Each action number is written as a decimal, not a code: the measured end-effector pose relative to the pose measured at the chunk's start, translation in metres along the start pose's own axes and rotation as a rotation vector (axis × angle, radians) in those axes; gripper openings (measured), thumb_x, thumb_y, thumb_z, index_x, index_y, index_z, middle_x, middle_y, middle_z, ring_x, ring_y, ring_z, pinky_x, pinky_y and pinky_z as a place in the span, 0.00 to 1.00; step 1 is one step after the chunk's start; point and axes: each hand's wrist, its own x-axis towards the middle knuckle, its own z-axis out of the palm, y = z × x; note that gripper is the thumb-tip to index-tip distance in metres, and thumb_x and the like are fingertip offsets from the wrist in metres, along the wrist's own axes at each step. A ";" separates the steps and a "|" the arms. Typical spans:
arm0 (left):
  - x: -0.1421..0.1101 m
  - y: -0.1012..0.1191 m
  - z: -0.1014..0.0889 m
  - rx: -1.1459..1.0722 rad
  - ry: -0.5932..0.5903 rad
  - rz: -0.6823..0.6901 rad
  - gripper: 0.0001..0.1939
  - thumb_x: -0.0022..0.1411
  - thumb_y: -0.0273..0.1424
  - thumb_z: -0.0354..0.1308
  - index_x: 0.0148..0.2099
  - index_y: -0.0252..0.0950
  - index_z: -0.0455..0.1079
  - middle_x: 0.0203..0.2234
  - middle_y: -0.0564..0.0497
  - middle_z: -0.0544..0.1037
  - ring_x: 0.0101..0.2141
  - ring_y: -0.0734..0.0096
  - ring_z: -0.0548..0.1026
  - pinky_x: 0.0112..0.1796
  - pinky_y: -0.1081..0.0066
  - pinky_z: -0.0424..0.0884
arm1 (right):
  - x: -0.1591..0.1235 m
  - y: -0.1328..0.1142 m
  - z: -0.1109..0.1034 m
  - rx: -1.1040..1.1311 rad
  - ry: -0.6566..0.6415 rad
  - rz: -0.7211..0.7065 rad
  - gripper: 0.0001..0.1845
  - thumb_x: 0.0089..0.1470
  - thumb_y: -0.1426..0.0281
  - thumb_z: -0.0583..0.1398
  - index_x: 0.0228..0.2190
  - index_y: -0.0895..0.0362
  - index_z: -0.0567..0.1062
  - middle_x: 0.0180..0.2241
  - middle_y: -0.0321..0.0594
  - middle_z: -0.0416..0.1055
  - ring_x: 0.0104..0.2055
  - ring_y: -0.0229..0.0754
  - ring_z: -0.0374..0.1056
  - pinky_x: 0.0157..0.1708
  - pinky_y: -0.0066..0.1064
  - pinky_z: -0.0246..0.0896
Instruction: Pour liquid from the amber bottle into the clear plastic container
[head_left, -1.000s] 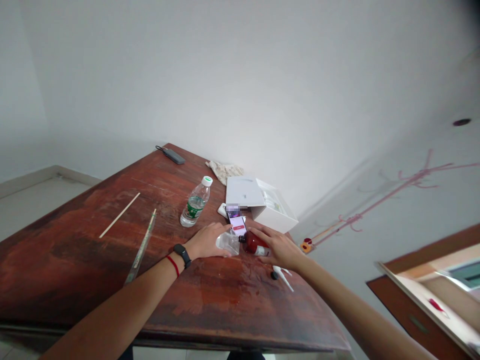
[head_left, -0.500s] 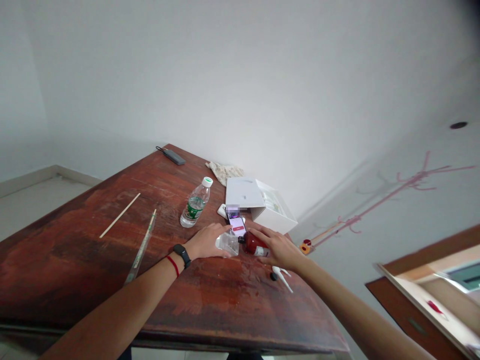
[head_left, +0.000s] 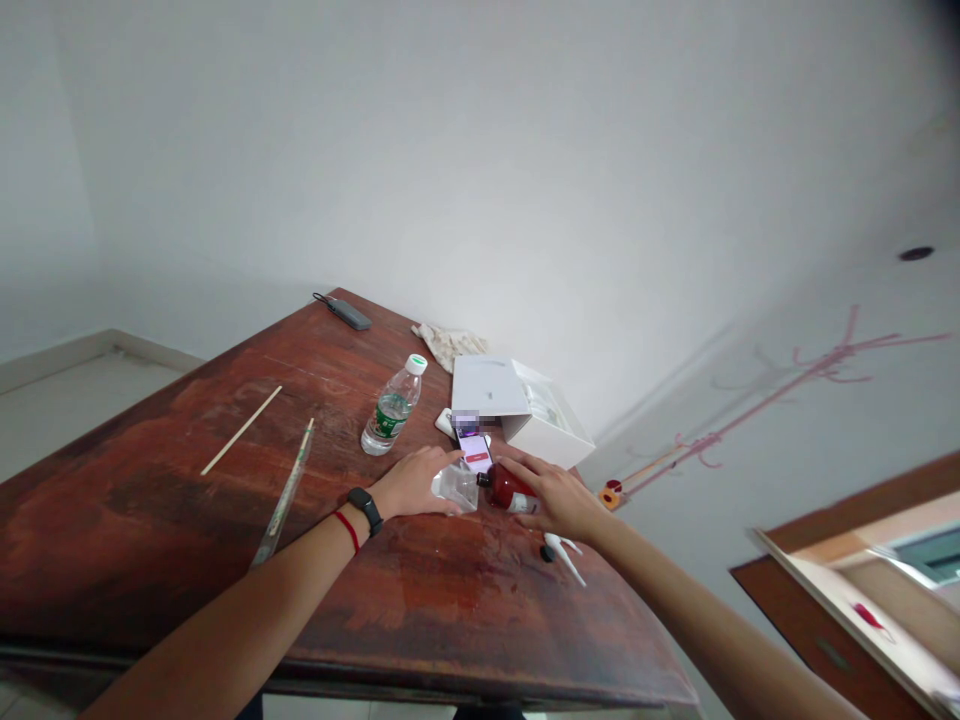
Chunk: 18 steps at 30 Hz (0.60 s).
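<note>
Moved: barely anything
Left hand [head_left: 421,484]: half-curled round clear container [head_left: 456,486]
Right hand [head_left: 561,498]: half-curled round glossy red bottle [head_left: 508,488]

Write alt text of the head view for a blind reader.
The left hand holds a clear container and the right hand a tipped red bottle, its black neck toward it, at a wooden table. Nearby are a phone, a white box and a water bottle.
</note>
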 end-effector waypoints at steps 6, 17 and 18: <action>-0.001 0.000 0.000 0.001 0.007 0.004 0.50 0.55 0.48 0.81 0.73 0.43 0.64 0.52 0.41 0.81 0.53 0.38 0.79 0.54 0.53 0.74 | 0.000 -0.002 -0.002 -0.023 -0.004 0.003 0.51 0.52 0.65 0.71 0.73 0.46 0.63 0.72 0.53 0.65 0.68 0.66 0.69 0.64 0.55 0.67; 0.000 -0.002 0.001 0.001 0.006 0.009 0.52 0.54 0.49 0.82 0.73 0.43 0.63 0.52 0.41 0.81 0.53 0.38 0.79 0.54 0.53 0.74 | 0.001 -0.003 -0.002 -0.016 0.000 -0.011 0.50 0.53 0.66 0.71 0.73 0.48 0.64 0.71 0.55 0.65 0.68 0.67 0.69 0.64 0.57 0.68; -0.001 -0.002 0.001 -0.001 0.006 0.008 0.52 0.54 0.49 0.82 0.73 0.43 0.63 0.52 0.41 0.81 0.53 0.38 0.79 0.54 0.53 0.74 | 0.001 -0.003 -0.002 -0.017 -0.001 -0.012 0.50 0.52 0.66 0.71 0.73 0.49 0.64 0.71 0.56 0.66 0.68 0.67 0.69 0.64 0.57 0.68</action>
